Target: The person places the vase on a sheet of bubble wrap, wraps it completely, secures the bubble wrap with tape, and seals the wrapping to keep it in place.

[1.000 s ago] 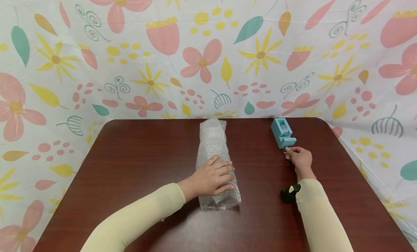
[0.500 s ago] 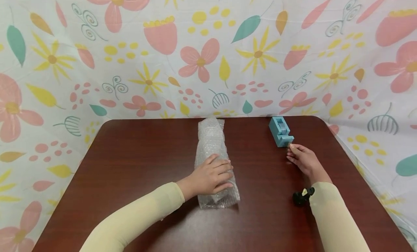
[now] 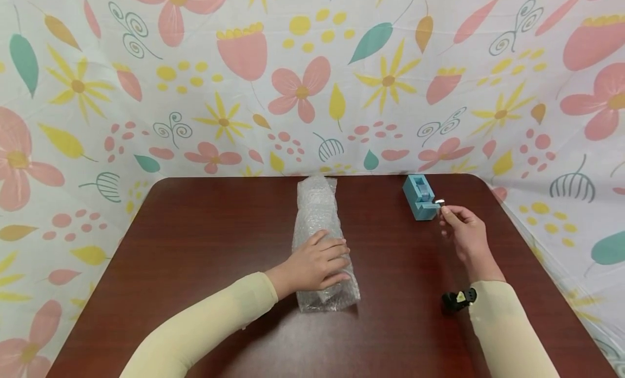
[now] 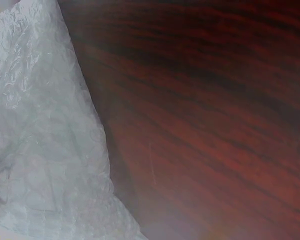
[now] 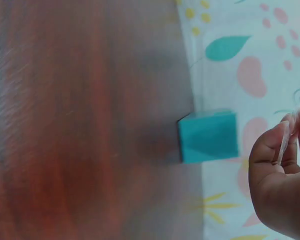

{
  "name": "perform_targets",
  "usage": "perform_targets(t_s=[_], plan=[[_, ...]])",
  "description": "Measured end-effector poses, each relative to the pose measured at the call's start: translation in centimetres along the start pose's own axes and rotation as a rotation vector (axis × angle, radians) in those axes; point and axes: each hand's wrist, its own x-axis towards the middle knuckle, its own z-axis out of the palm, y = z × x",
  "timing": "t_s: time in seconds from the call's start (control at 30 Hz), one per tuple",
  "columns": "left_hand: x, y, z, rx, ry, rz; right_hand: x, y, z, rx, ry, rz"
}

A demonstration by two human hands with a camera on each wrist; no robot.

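Observation:
A long bundle in bubble wrap (image 3: 316,210) lies lengthwise on the table, and its near flap spreads flat. My left hand (image 3: 314,263) rests on top of its near half with fingers loosely extended. The wrap (image 4: 45,125) fills the left side of the left wrist view. To the right, a blue tape dispenser (image 3: 419,196) stands near the table's far edge. Just right of its front end, my right hand (image 3: 469,234) pinches a short strip of clear tape (image 5: 284,145) between thumb and fingers. Whether the strip still joins the roll I cannot tell.
The dark red-brown wooden table (image 3: 219,231) has rounded far corners. Behind it hangs a white cloth (image 3: 303,36) printed with flowers and leaves. A black wrist camera (image 3: 459,300) sits at my right cuff.
My right hand has shifted to the right and slightly up at the dispenser's front, with a shiny bit of tape now showing at its fingertips. The left hand and the bundle have stayed put.

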Motion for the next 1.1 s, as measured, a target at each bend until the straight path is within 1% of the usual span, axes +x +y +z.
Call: perform_targets(t_s=[0.17, 0.33, 0.43, 0.53, 0.63, 0.77, 0.9, 1.1], plan=[[0.0, 0.0, 0.0, 0.005, 0.000, 0.001, -0.7, -1.7, 1.1, -0.064, -0.009, 0.001], [-0.1, 0.0, 0.0, 0.002, -0.001, -0.005, -1.4, -3.3, 2.2, -0.097, -0.070, -0.003], [0.0, 0.0, 0.0, 0.000, 0.003, -0.005, -1.9, -4.1, 3.1, -0.107, -0.102, -0.036], [0.0, 0.0, 0.0, -0.002, 0.006, -0.004, -2.3, -4.8, 4.1, -0.113, -0.127, -0.092], [0.0, 0.1, 0.0, -0.002, 0.006, -0.005, -2.8, -5.6, 5.2, -0.119, -0.139, -0.148], [0.0, 0.1, 0.0, 0.002, 0.007, -0.007, -3.4, -6.6, 6.5, -0.128, -0.141, -0.194], [0.0, 0.1, 0.0, 0.000, 0.012, -0.008, -3.9, -7.4, 7.5, -0.151, -0.153, -0.208], [0.0, 0.1, 0.0, 0.002, 0.009, -0.011, -4.1, -8.1, 9.0, -0.200, -0.234, -0.209]])
